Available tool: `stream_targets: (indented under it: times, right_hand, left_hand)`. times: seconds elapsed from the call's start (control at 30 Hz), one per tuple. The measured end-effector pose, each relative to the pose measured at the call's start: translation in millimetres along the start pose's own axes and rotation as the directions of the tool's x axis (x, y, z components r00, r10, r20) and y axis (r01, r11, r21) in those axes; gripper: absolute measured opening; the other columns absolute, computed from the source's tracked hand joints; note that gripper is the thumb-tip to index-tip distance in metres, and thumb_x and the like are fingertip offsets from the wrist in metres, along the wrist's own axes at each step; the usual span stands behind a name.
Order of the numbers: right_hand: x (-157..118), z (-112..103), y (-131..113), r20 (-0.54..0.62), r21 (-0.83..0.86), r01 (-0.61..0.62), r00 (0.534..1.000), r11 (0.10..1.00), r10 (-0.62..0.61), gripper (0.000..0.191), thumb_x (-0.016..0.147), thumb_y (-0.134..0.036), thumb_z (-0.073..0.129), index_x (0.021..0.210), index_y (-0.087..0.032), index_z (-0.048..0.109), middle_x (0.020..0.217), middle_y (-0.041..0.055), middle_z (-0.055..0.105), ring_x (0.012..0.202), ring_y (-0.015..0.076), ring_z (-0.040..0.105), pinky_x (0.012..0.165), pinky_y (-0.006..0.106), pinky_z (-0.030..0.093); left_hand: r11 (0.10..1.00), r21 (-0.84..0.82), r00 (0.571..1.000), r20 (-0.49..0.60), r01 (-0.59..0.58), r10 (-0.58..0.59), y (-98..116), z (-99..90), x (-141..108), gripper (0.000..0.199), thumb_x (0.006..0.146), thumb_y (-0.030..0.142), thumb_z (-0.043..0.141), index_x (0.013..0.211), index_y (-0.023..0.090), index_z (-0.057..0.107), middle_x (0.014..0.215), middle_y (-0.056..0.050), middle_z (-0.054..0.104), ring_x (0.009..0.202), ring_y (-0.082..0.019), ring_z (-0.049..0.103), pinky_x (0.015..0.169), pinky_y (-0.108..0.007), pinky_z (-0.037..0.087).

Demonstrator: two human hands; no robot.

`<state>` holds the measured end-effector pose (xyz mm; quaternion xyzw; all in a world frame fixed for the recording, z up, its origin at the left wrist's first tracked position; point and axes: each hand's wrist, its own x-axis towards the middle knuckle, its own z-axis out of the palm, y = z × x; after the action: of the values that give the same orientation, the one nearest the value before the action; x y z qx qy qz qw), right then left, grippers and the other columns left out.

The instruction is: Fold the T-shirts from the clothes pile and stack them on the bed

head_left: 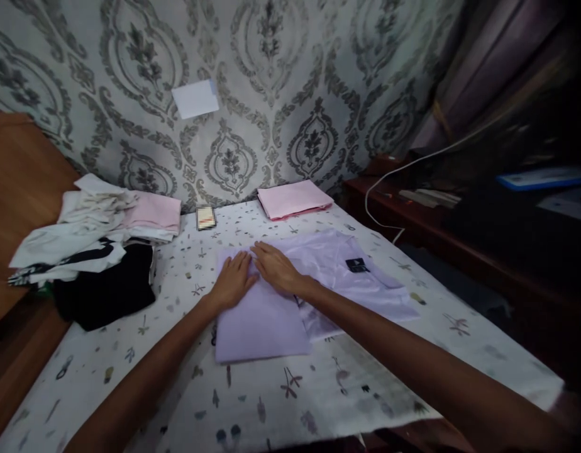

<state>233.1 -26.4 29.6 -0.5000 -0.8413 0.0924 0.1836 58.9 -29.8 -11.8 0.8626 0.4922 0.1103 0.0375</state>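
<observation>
A lavender garment [262,321] lies on the patterned white sheet, its left part folded into a flat rectangle. The right part is spread out with light wrinkles and shows a black label [357,265] near the neckline. My left hand [232,281] rests flat near the top left of the folded part, fingers extended. Beside it, my right hand [276,267] lies palm down on the same cloth, fingers stretched toward the upper left. Neither hand grips the fabric.
A folded pink cloth [295,199] lies at the back by the patterned wall. At the left is a heap of white, pink and black clothes [97,236]. A small card [206,218] sits near the wall. A white cable [380,182] hangs over dark furniture at right.
</observation>
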Motion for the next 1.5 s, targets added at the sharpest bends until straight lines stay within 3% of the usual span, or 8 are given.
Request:
stream_targets:
  times: [0.1,0.27,0.43,0.63,0.87,1.13,1.37,1.5]
  right_hand:
    - [26,21,8,0.073,-0.110,-0.074,0.994,0.991,0.083,0.047,0.103,-0.029,0.037,0.141,-0.005,0.051,0.151,0.0210,0.047,0.143,0.0292,0.039,0.116,0.046,0.031]
    - [24,34,20,0.071,-0.159,-0.098,0.991,0.982,0.111,0.054,0.104,-0.037,0.033,0.149,-0.007,0.042,0.158,0.0185,0.037,0.149,0.0284,0.028,0.119,0.046,0.024]
    - [23,32,18,0.095,-0.160,-0.108,0.988,0.981,0.125,0.056,0.104,-0.039,0.031,0.151,-0.008,0.039,0.160,0.0172,0.034,0.151,0.0268,0.025,0.120,0.046,0.022]
    - [25,33,21,0.066,-0.121,-0.102,0.992,0.987,0.111,0.055,0.103,-0.038,0.035,0.149,-0.009,0.043,0.158,0.0188,0.037,0.150,0.0269,0.027,0.119,0.048,0.024]
    - [24,34,23,0.053,-0.093,-0.099,0.993,0.991,0.104,0.055,0.103,-0.038,0.035,0.148,-0.008,0.043,0.158,0.0203,0.036,0.150,0.0282,0.027,0.120,0.050,0.024]
    - [24,36,25,0.080,-0.102,-0.101,0.991,0.990,0.109,0.055,0.104,-0.038,0.034,0.149,-0.009,0.041,0.159,0.0192,0.034,0.151,0.0278,0.026,0.121,0.049,0.022]
    - [27,33,31,0.026,0.053,-0.092,0.996,0.994,0.091,0.052,0.104,-0.036,0.037,0.148,-0.009,0.042,0.158,0.0181,0.038,0.149,0.0281,0.028,0.120,0.048,0.025]
    - [-5,0,24,-0.078,0.184,-0.011,0.997,0.983,0.026,0.038,0.103,-0.036,0.042,0.131,-0.015,0.057,0.139,0.0139,0.055,0.130,0.0248,0.050,0.108,0.041,0.041]
  left_hand:
    - [0.999,0.001,0.999,-0.002,0.040,-0.040,-10,0.7,-4,0.059,0.100,0.048,0.038,0.148,0.013,0.041,0.158,-0.021,0.036,0.150,-0.031,0.029,0.122,-0.053,0.024]
    - [0.983,-0.038,0.982,-0.055,0.181,-0.183,-57,-13.5,-1,0.052,0.101,0.039,0.035,0.145,0.014,0.043,0.152,-0.020,0.046,0.143,-0.032,0.040,0.115,-0.056,0.033]
    - [0.977,-0.127,0.982,-0.062,0.169,-0.178,-91,-29.9,31,0.026,0.091,0.034,0.051,0.105,0.020,0.068,0.104,-0.009,0.070,0.104,-0.026,0.059,0.097,-0.042,0.046]
    - [0.978,-0.193,0.994,-0.067,0.075,-0.089,-95,-40.1,51,0.004,0.078,0.025,0.061,0.079,0.022,0.063,0.086,-0.003,0.066,0.092,-0.023,0.056,0.086,-0.037,0.045]
    - [0.930,-0.364,0.998,-0.029,0.045,-0.059,-97,-38.0,47,0.014,0.091,0.031,0.045,0.086,0.021,0.053,0.073,0.002,0.057,0.069,-0.015,0.052,0.063,-0.027,0.042]
    - [0.955,-0.282,0.995,-0.022,0.089,-0.099,-108,-39.4,43,0.023,0.093,0.035,0.042,0.085,0.020,0.056,0.074,0.000,0.058,0.073,-0.018,0.052,0.073,-0.031,0.042]
    - [0.945,-0.307,0.985,-0.092,0.109,-0.143,-71,-58.3,-7,0.033,0.091,0.039,0.047,0.114,0.021,0.060,0.113,-0.005,0.065,0.088,-0.020,0.055,0.081,-0.033,0.046]
    - [0.923,-0.369,0.991,0.041,-0.106,0.130,-7,-70.7,-60,0.028,0.096,0.043,0.045,0.106,0.024,0.063,0.106,-0.005,0.067,0.098,-0.022,0.059,0.088,-0.036,0.047]
